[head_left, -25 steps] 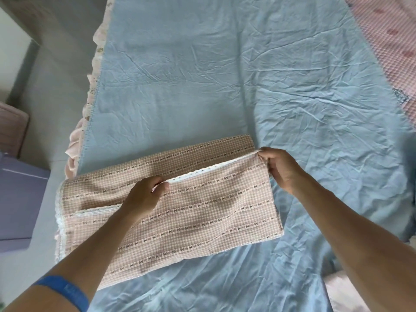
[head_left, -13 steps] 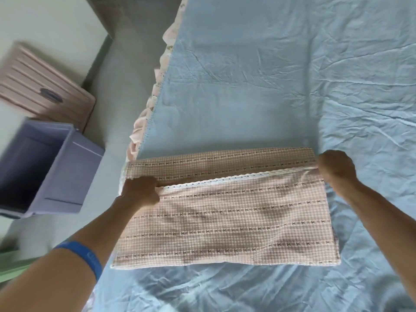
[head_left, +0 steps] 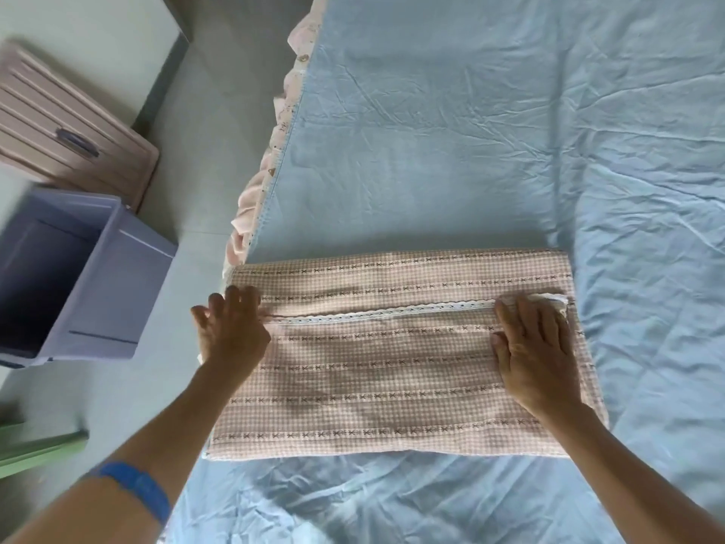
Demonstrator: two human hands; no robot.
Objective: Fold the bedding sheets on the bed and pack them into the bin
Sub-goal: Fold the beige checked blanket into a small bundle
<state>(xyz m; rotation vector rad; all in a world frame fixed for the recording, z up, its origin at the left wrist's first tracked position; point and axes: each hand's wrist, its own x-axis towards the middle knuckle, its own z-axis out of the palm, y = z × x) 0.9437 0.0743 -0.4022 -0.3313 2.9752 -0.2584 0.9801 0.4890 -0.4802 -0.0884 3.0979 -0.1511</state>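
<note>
On bed [head_left: 490, 131], near left edge: folded checked sheet [head_left: 392, 378] flat on blue cover. L hand [head_left: 231, 331] + R hand [head_left: 535, 355] palms flat on it, fingers open, gripping nothing. Purple bin [head_left: 106, 292] on floor left, pink lid [head_left: 66, 123] behind; path unobstructed.

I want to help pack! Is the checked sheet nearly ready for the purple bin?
Nearly. The pink checked sheet already lies folded into a neat rectangle on the blue bed sheet. The left hand and right hand rest flat on its two ends, pressing it. Still left: moving it into the purple bin, which looks empty.
</note>
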